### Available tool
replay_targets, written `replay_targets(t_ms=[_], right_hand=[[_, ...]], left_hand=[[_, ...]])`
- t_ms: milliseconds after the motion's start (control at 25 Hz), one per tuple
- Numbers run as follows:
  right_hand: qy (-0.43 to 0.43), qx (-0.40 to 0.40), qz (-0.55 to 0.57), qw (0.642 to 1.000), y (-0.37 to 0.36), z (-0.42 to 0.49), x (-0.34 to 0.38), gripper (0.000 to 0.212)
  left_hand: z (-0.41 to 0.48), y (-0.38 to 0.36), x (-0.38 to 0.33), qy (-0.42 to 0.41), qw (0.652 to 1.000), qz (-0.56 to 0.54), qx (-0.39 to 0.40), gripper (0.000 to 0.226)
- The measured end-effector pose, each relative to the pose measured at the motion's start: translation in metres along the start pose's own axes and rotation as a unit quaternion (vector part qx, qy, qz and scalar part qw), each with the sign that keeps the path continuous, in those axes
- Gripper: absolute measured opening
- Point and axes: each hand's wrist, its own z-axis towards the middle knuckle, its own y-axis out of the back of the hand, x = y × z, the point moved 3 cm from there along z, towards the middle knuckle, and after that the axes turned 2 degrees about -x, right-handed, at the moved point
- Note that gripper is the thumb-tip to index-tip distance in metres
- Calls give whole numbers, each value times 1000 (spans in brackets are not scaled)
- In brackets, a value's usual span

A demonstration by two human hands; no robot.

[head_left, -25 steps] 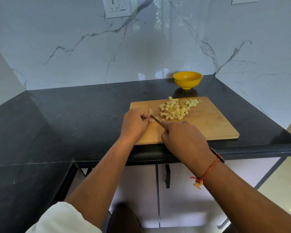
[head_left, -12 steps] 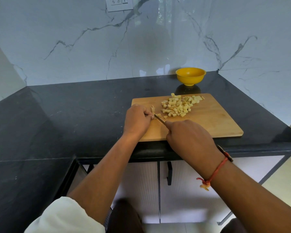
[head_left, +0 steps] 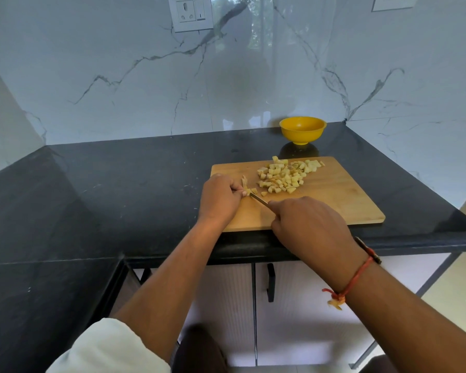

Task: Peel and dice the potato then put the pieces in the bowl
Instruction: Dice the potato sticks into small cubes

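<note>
Dicing nearly done: left hand (head_left: 221, 196) pinches last potato bit (head_left: 249, 190) on board (head_left: 347, 200), near-left; right hand (head_left: 310, 227) grips knife (head_left: 258, 198), tip at it. Diced pile (head_left: 285, 176) mid-board, bowl (head_left: 302, 129) beyond looks empty. Next: finish cuts, scoop pieces over.

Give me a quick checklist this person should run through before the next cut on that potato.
1. Remaining potato piece held by the left hand: ok.
2. Knife gripped by the right hand: ok, though the handle is hidden.
3. Left fingertips clear of the blade: cannot tell; they sit right beside its tip.
4. Diced pile apart from the cutting spot: ok.
5. Cutting board flat on the counter: ok.
6. Yellow bowl upright behind the board, ready for pieces: ok.
</note>
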Motion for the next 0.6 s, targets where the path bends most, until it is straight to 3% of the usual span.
replay_targets(t_ms=[320,600], right_hand=[[-6,-77,27,997,9,-10,-3,42],[0,-52,62,997,0,-4,-3,35]], left_hand=[[-4,1,-1,-13,1000,13,-9,26],[-8,7,-6,-33,999,23,38,14]])
